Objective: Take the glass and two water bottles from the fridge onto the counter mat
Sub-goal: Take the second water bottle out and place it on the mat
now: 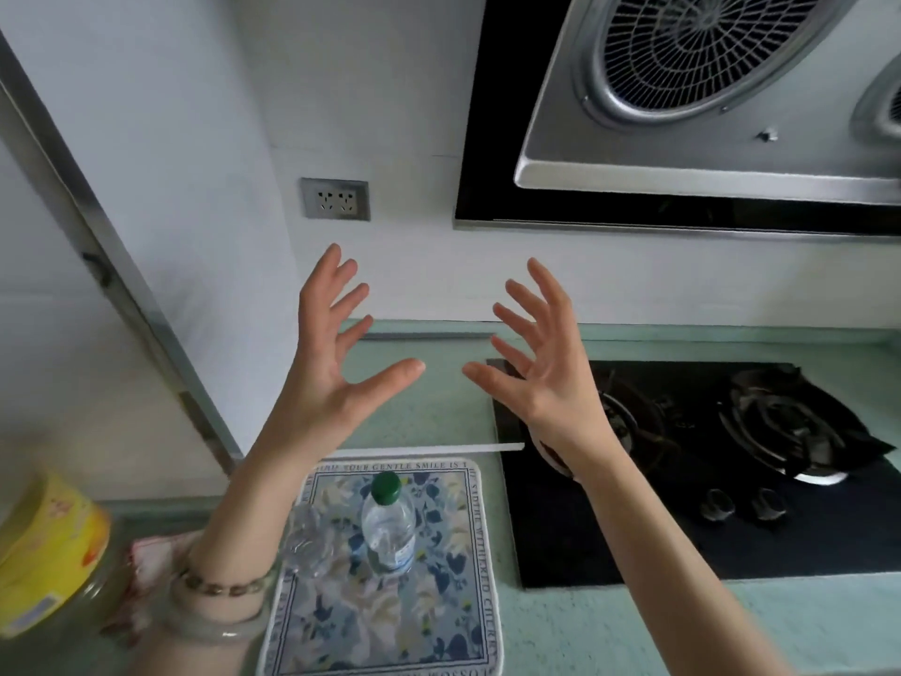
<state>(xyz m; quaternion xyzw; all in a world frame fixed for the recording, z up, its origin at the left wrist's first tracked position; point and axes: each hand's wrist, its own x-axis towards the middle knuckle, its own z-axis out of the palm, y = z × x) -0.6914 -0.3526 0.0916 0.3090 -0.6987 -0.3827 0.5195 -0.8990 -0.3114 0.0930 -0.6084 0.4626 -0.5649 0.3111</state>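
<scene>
My left hand (326, 378) and right hand (541, 378) hover spread wide, empty, above one floral mat (390, 612) bearing one green-capped water bottle (388, 524); one clear glass (308, 541) at its nine o'clock.

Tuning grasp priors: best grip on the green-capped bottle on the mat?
Grip the water bottle around its clear body below the green cap, coming from the right: it stands upright, the glass sits close on its left, and the right hand is open.
</scene>
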